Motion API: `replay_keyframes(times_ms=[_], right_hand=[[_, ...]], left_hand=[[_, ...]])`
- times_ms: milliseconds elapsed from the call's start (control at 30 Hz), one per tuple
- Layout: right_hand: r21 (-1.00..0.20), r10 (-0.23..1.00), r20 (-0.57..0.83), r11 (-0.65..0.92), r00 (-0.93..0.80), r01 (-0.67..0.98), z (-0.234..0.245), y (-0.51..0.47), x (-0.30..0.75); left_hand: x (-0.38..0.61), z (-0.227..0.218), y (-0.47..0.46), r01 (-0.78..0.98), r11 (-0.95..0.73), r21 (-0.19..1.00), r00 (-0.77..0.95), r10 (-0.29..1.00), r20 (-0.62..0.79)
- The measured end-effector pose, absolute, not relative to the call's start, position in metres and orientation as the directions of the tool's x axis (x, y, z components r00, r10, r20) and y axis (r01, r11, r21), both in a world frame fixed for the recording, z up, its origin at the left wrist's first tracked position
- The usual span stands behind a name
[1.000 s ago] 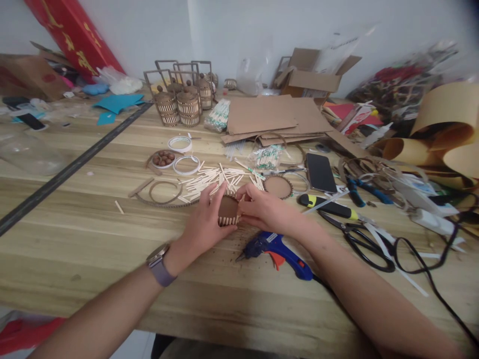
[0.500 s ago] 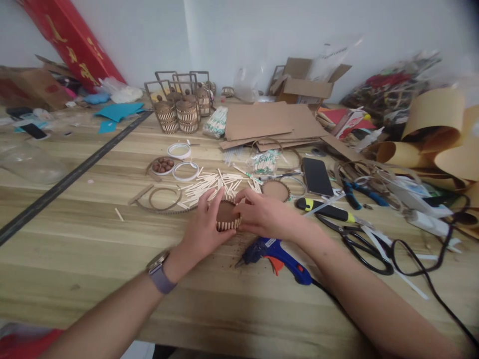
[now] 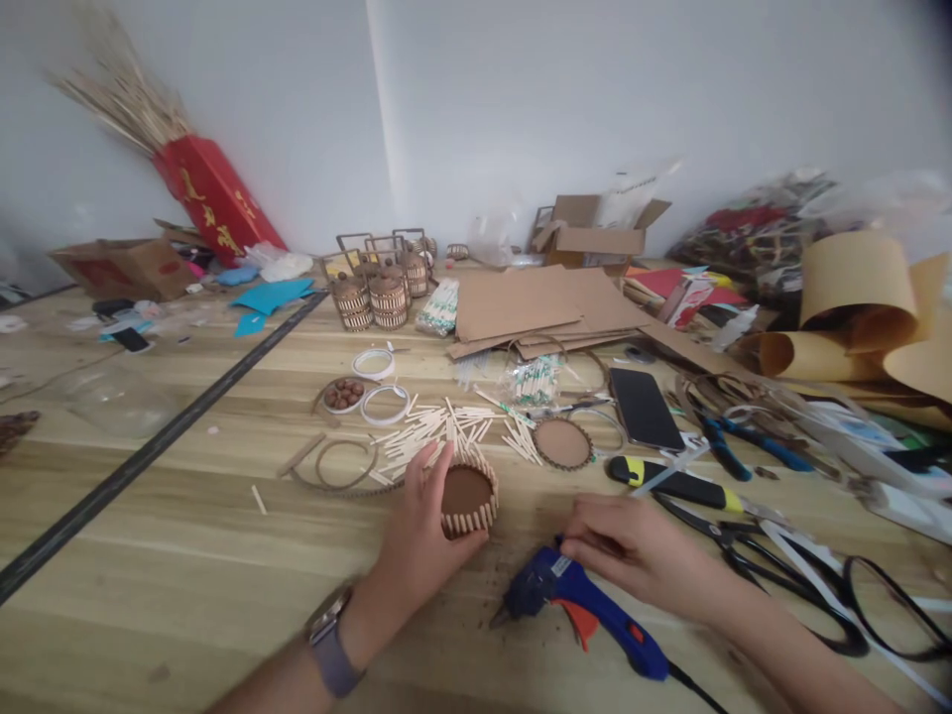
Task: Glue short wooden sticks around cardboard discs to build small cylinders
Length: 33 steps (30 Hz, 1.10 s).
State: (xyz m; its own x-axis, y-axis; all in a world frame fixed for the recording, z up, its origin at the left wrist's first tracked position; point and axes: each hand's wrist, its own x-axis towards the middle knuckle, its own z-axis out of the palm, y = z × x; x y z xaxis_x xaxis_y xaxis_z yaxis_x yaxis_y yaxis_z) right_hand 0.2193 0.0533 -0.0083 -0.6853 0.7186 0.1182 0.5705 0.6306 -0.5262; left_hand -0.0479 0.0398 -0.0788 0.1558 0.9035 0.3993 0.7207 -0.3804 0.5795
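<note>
My left hand [image 3: 420, 531] is wrapped round a small round basket [image 3: 468, 493] made of a brown cardboard disc ringed with short wooden sticks, resting on the wooden table [image 3: 185, 555]. My right hand [image 3: 632, 550] lies with curled fingers on the top of a blue hot glue gun [image 3: 587, 613], which lies on the table to the right of the basket. Loose wooden sticks [image 3: 438, 431] are scattered just beyond the basket. A second toothed cardboard disc [image 3: 563, 442] lies to the right of them.
Black scissors [image 3: 751, 565], a yellow-handled knife [image 3: 676, 483], a phone [image 3: 646, 408] and blue pliers [image 3: 744, 443] lie to the right, with cables. Finished stick baskets [image 3: 379, 295], cardboard sheets [image 3: 542, 302] and a box [image 3: 595, 238] stand at the back. A black strip [image 3: 149, 456] crosses the table at left.
My right hand left the basket and came down onto the glue gun. My left hand kept hold of the basket. The view tilted upward.
</note>
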Motion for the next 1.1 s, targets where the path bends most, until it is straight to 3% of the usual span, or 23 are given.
replay_keyframes(times_ms=[167,300,533,700,833,933,1100], right_hand=[[-0.601,0.863,0.087,0.444,-0.498,0.664,-0.037,0.052,0.240],[-0.622,0.867,0.050,0.416,-0.496,0.664,-0.046,0.054,0.240],[-0.670,0.847,0.027,0.409,-0.531,0.619,-0.059,0.057,0.238],[-0.680,0.834,0.052,0.432,-0.549,0.593,-0.062,0.057,0.238],[-0.696,0.835,0.076,0.435,-0.544,0.571,-0.062,0.057,0.238],[-0.707,0.845,0.072,0.418,-0.530,0.570,-0.063,0.058,0.238],[-0.714,0.850,0.079,0.413,-0.521,0.565,-0.067,0.058,0.238]], left_hand=[[-0.050,-0.077,0.041,0.720,-0.406,0.562,0.129,0.875,0.467],[-0.052,-0.072,0.043,0.720,-0.397,0.569,0.071,0.858,0.508],[-0.062,-0.049,0.052,0.737,-0.297,0.607,-0.010,0.893,0.450],[-0.069,-0.030,0.108,0.800,-0.281,0.531,-0.067,0.837,0.543],[-0.071,-0.026,0.170,0.840,-0.158,0.519,-0.146,0.855,0.497],[-0.069,-0.032,0.202,0.901,-0.108,0.420,-0.109,0.881,0.460],[-0.071,-0.044,0.218,0.918,-0.183,0.352,0.013,0.902,0.432]])
